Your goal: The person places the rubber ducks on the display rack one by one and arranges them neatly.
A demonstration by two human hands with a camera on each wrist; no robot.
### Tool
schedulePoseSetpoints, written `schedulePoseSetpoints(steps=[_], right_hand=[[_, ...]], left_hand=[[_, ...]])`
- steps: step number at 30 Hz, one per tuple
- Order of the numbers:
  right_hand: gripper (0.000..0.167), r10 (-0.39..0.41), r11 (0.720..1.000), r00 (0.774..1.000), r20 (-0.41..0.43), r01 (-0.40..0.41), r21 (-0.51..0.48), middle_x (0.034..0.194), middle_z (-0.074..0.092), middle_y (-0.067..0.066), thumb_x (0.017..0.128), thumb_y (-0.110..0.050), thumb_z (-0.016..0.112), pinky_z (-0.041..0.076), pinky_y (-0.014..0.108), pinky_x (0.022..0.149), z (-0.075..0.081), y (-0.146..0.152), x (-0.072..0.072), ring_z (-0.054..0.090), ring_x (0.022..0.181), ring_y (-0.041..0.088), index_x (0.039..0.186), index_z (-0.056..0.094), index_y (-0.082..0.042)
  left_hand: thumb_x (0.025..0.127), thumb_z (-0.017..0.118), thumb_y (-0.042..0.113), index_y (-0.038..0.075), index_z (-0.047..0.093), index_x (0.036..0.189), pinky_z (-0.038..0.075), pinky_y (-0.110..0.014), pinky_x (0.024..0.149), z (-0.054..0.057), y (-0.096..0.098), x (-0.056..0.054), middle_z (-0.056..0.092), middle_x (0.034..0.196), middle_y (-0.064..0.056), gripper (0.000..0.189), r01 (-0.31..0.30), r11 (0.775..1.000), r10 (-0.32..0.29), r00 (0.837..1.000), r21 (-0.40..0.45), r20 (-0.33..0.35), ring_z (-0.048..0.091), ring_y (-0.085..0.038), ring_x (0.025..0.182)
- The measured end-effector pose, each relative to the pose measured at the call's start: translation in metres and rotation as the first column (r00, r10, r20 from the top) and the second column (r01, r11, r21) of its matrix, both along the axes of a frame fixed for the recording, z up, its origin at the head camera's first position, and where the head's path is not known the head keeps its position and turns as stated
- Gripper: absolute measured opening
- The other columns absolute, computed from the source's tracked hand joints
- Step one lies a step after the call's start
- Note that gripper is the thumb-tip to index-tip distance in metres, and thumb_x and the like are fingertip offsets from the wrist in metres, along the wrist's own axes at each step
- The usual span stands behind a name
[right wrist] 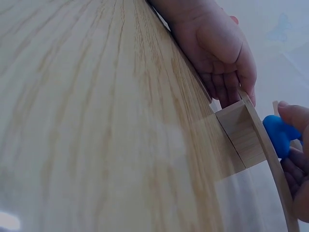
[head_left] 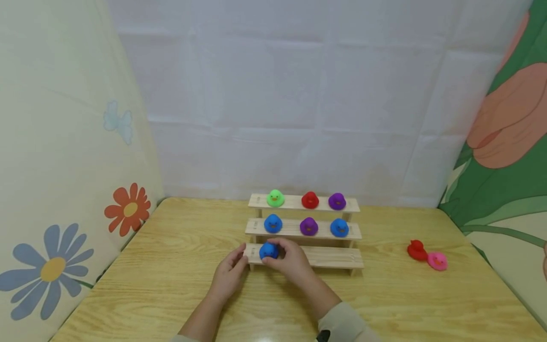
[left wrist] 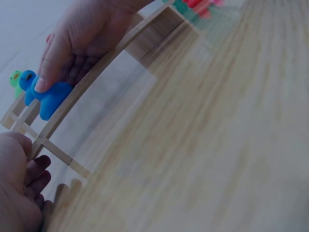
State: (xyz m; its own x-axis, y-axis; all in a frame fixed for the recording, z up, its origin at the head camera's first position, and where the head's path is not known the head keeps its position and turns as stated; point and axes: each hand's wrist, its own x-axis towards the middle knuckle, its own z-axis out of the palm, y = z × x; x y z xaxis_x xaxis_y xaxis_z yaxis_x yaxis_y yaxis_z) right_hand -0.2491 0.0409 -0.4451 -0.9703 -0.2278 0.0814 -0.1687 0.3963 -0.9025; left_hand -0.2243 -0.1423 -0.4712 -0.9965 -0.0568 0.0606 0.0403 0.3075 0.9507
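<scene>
A blue rubber duck (head_left: 268, 251) sits at the left part of the lowest step of a three-step wooden stand (head_left: 333, 257). My right hand (head_left: 294, 262) pinches this duck between thumb and fingers, its thumb across the front. At the step's left end, my left hand (head_left: 228, 274) grips the board's edge, thumb on the near side. In the left wrist view, the left hand (left wrist: 17, 181) has its fingers curled by the board end, and the duck (left wrist: 54, 100) is beneath the right thumb. The right wrist view shows the duck (right wrist: 279, 135) upright on the board.
On the middle step stand a blue duck (head_left: 273, 223), a purple duck (head_left: 309, 226) and another blue duck (head_left: 339, 228). The top step bears a green duck (head_left: 275, 198), a red duck (head_left: 310, 200) and a purple duck (head_left: 337, 201). Red (head_left: 417, 251) and pink ducks (head_left: 438, 261) lie right on the table.
</scene>
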Motion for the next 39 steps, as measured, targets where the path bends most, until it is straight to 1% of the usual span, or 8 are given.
schedulePoseSetpoints(steps=[5,13,18,22,29,36,38,39], right_hand=[[0.05,0.004,1.0,1.0,-0.006,-0.004,0.003,0.133,0.062,0.01,0.081,-0.023,0.081,0.043,0.047,0.109,0.0,0.001,0.0,0.054,0.128,0.031,0.126,0.064,-0.011],[0.049,0.01,0.999,1.0,-0.004,-0.01,-0.032,0.133,0.061,0.01,0.082,-0.026,0.08,0.046,0.047,0.107,0.0,0.009,0.004,0.056,0.124,0.03,0.127,0.064,-0.012],[0.049,-0.007,0.999,1.0,-0.028,0.006,-0.044,0.133,0.062,0.008,0.082,-0.025,0.08,0.044,0.048,0.108,-0.002,0.016,0.005,0.056,0.125,0.03,0.127,0.064,-0.014],[0.049,-0.024,0.999,0.999,-0.025,0.023,-0.042,0.134,0.061,0.009,0.081,-0.025,0.08,0.043,0.049,0.109,-0.002,0.022,0.007,0.056,0.126,0.032,0.126,0.065,-0.015],[0.047,-0.059,0.997,0.998,-0.023,0.058,-0.055,0.13,0.063,0.012,0.081,-0.026,0.08,0.045,0.05,0.107,-0.003,0.035,0.013,0.057,0.123,0.033,0.124,0.066,-0.015],[0.045,-0.085,0.994,0.996,-0.028,0.083,-0.072,0.129,0.063,0.014,0.082,-0.022,0.079,0.045,0.05,0.107,-0.004,0.05,0.016,0.058,0.122,0.034,0.125,0.066,-0.013],[0.045,-0.1,0.993,0.995,-0.025,0.098,-0.067,0.128,0.064,0.013,0.082,-0.021,0.08,0.045,0.049,0.107,-0.005,0.053,0.017,0.059,0.122,0.033,0.124,0.066,-0.014],[0.045,-0.109,0.992,0.994,-0.025,0.108,-0.063,0.128,0.064,0.012,0.081,-0.021,0.08,0.045,0.049,0.107,-0.005,0.055,0.017,0.059,0.121,0.033,0.124,0.066,-0.015]], left_hand=[[0.103,0.049,0.013,-0.002,0.045,0.144,0.041,-0.045,0.111,0.0,0.0,0.0,0.054,0.139,-0.024,0.044,-0.003,1.0,0.003,1.0,0.002,0.003,0.05,-0.034,0.131],[0.103,0.048,0.013,-0.005,0.045,0.143,0.043,-0.04,0.109,0.0,-0.002,0.001,0.055,0.138,-0.026,0.044,0.006,1.0,-0.006,1.0,-0.012,-0.028,0.052,-0.034,0.13],[0.103,0.049,0.012,-0.005,0.044,0.143,0.042,-0.041,0.11,-0.001,-0.002,0.0,0.053,0.14,-0.025,0.044,0.012,1.0,-0.012,1.0,-0.005,-0.017,0.05,-0.035,0.132],[0.103,0.049,0.012,-0.004,0.044,0.144,0.041,-0.042,0.111,-0.002,-0.001,-0.001,0.052,0.141,-0.025,0.044,0.012,1.0,-0.012,1.0,-0.002,-0.011,0.049,-0.035,0.133],[0.103,0.049,0.011,-0.005,0.044,0.143,0.04,-0.044,0.112,-0.001,-0.001,-0.001,0.052,0.142,-0.024,0.044,0.013,1.0,-0.013,1.0,-0.006,-0.007,0.047,-0.034,0.134],[0.103,0.048,0.013,-0.004,0.044,0.144,0.043,-0.035,0.109,0.0,-0.001,0.0,0.053,0.141,-0.024,0.044,0.006,1.0,-0.006,1.0,0.0,-0.001,0.048,-0.033,0.133],[0.103,0.048,0.014,-0.004,0.044,0.144,0.044,-0.035,0.108,-0.001,-0.002,0.0,0.053,0.14,-0.025,0.045,0.008,1.0,-0.008,1.0,0.001,-0.014,0.048,-0.034,0.133],[0.103,0.049,0.015,-0.005,0.045,0.143,0.046,-0.034,0.107,-0.003,-0.002,0.0,0.054,0.139,-0.026,0.045,0.005,1.0,-0.005,0.999,-0.002,-0.032,0.05,-0.035,0.131]])
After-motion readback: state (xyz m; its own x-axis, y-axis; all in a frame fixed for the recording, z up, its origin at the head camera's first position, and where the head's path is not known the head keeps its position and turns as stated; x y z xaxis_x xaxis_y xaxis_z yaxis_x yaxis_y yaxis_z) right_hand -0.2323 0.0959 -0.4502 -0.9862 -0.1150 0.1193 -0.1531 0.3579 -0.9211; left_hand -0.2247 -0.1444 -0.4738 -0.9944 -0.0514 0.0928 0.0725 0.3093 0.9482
